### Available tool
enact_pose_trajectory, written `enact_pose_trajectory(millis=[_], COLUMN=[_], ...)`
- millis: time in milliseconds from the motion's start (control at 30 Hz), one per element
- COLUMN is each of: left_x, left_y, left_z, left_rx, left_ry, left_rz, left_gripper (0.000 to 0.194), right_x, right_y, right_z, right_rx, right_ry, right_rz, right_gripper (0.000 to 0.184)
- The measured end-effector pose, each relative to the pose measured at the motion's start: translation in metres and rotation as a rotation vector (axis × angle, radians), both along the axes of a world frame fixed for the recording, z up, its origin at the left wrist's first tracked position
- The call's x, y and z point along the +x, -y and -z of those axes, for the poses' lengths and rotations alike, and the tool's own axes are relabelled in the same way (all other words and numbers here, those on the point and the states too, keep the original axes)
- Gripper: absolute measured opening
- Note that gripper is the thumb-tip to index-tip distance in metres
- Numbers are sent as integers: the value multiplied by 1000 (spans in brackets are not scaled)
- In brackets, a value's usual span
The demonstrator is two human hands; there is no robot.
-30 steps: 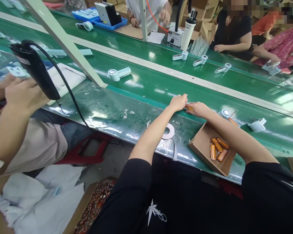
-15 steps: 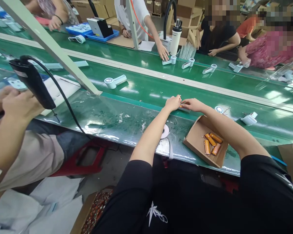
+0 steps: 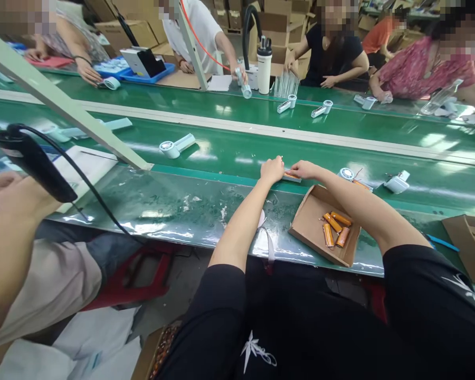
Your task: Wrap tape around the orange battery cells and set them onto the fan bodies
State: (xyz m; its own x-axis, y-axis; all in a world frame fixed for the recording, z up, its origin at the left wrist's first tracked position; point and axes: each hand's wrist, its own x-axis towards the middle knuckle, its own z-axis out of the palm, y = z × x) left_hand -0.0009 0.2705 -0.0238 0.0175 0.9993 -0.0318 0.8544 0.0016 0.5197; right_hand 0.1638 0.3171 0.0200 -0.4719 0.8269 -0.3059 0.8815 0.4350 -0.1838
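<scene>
At the near edge of the green belt, my left hand (image 3: 273, 170) is closed around one end of a pale handheld fan (image 3: 293, 178), whose head is hidden behind my fingers. My right hand (image 3: 304, 170) has its fingers bent onto the handle, where a strip of orange, apparently a battery, shows. Below my right forearm lies a cardboard tray (image 3: 306, 232) with several orange batteries (image 3: 333, 224). Just beyond that forearm, another fan (image 3: 346, 174) with loose wires and an orange piece rests on the belt.
A white fan part (image 3: 397, 182) lies farther right, and a pale fan (image 3: 176, 146) farther left. A black electric screwdriver (image 3: 35, 163) hangs by a co-worker's hands. A slanted metal post (image 3: 83, 111) crosses the left side. Tape (image 3: 261, 217) and another carton (image 3: 469, 245) are on the bench.
My hands stay together on the fan, with slightly more orange showing. Across the belt, a co-worker has lifted a fan; another person's hand at far left now reaches a fan. The view has shifted a little.
</scene>
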Motion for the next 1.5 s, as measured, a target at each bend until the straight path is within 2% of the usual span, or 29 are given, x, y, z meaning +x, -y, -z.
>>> enact_pose_trajectory(millis=[133, 233, 300, 367, 400, 467, 533, 600, 633, 700, 800, 867, 933, 1000, 1067, 1167, 1233, 1267, 1300, 1333, 1400, 1433, 1500], left_x=[2, -12, -34, -65, -81, -112, -132, -136, -132, -118, -90, -77, -74, -80, -90, -102, -105, -104, -103, -100, -92, -88, -79], left_y=[1, 23, 60, 112, 140, 190, 225, 241, 244, 246, 253, 260, 265, 270, 276, 291, 303, 307, 311, 313, 314, 313, 309], left_z=[-7, -7, 3, 22, 33, 53, 66, 69, 67, 59, 43, 36, 35, 43, 56, 79, 89, 92, 94, 94, 93, 91, 87], left_rx=[1, 59, 170, 273, 277, 287, 328, 389, 426, 505, 626, 700, 765, 797, 803, 810, 799, 788, 775, 769, 774, 779, 792], left_ry=[15, 34, 45, 42, 28, -60, -140, -180, -183, -164, -100, -66, -47, -44, -44, -41, -35, -25, -13, -1, 6, 0, -14], left_rz=[34, 47, 132, 335, 440, 519, 499, 454, 432, 379, 340, 360, 380, 330, 206, 31, -20, -31, -35, -36, -42, -47, -52], left_gripper=[42, 53, 59, 50, 44, 41, 37, 28, 25, 24, 29, 24, 21, 23, 24, 26, 27, 28, 30, 32, 35, 34, 31], right_x=[29, 66, 100, 135, 150, 171, 173, 156, 142, 108, 59, 39, 30, 31, 39, 63, 83, 93, 101, 108, 116, 116, 112], right_y=[19, 53, 89, 132, 154, 198, 236, 265, 276, 291, 299, 300, 301, 303, 305, 304, 298, 294, 288, 282, 269, 262, 252], right_z=[-20, -34, -39, -39, -37, -32, -27, -23, -21, -17, -9, -3, 3, 9, 12, 7, -3, -8, -12, -14, -14, -12, -5], right_rx=[85, 215, 235, 173, 120, 86, 126, 149, 119, -38, -305, -408, -488, -541, -537, -581, -609, -544, -406, -217, 152, 263, 314], right_ry=[-66, -261, -379, -437, -468, -547, -640, -715, -745, -800, -881, -911, -904, -841, -690, -470, -497, -536, -555, -531, -340, -204, 41], right_rz=[38, 73, 53, 4, -4, 44, 122, 169, 179, 177, 163, 119, -8, -177, -281, -317, -275, -206, -105, 12, 215, 279, 334], right_gripper=[40, 43, 40, 39, 40, 39, 38, 35, 33, 32, 53, 47, 36, 41, 42, 36, 39, 41, 41, 41, 39, 38, 39])
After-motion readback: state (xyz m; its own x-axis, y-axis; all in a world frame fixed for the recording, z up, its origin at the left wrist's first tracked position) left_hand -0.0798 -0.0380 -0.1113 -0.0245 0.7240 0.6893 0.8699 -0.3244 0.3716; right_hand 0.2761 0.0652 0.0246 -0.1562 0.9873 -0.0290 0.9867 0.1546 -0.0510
